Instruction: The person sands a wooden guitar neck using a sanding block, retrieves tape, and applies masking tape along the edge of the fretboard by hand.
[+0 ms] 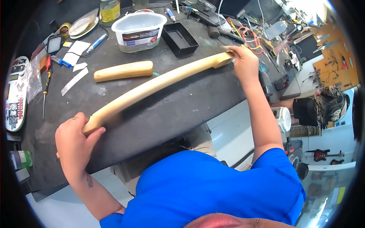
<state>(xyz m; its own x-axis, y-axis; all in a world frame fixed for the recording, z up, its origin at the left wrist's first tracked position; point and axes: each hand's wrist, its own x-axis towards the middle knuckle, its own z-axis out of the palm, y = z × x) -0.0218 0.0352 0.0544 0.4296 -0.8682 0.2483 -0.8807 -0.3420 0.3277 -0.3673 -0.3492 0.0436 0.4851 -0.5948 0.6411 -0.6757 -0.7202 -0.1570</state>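
Note:
A long, pale, gently curved wooden piece [152, 85] spans the dark workbench [163, 121] from lower left to upper right. Its near left end is in my left hand [76, 138], the thumb lying along the lower side. My right hand [245, 62] pinches the far right end, where the wood steps into a narrower tip. Behind the long piece a shorter wooden block [123, 71] lies flat on the bench, touched by neither hand.
Behind are a white plastic tub [138, 32] and a black open box [180, 39]. A screwdriver [47, 83] and a decorated skateboard-like board [16, 95] lie left. Tools and cables crowd the back right. Another person [308, 110] is at the right.

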